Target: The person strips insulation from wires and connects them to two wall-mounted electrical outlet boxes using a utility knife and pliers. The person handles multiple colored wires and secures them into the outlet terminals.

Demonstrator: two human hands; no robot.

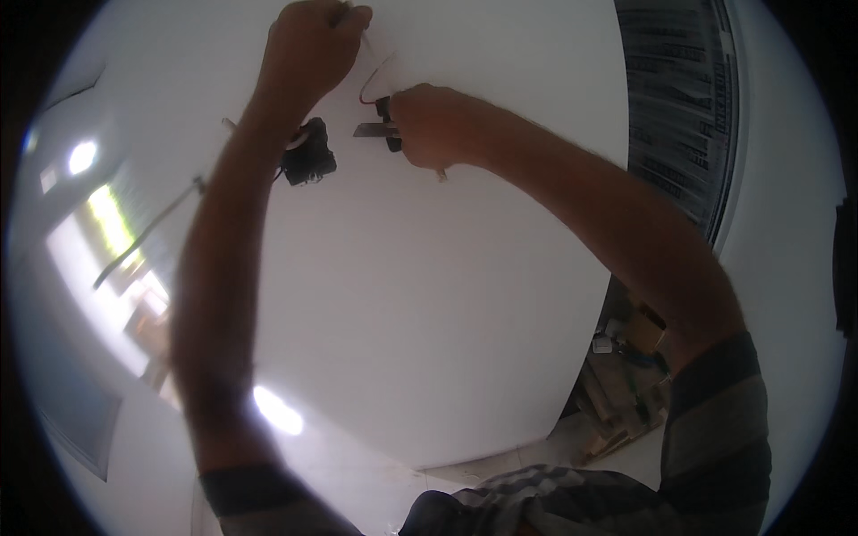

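Both my arms reach up in front of a broad white surface [429, 295]. My left hand [308, 49] is at the top, its fingers closed in a pinch; whatever lies in them is too small and blurred to name. Lower and to the right, my right hand [438, 125] is closed around a tool with a flat grey blade [372, 130] and black parts, the blade pointing left. A thin reddish wire [362, 87] curves up from beside that hand. Next to my left forearm hangs a lumpy black bundle [309, 156], partly hidden by the arm.
A dark panel with printed strips [675, 107] runs along the right. Below it, boxes and loose items [626, 357] lie on the floor. At left, a thin rod or cable [147, 230] crosses in front of a bright opening [112, 228]. Glare blurs that side.
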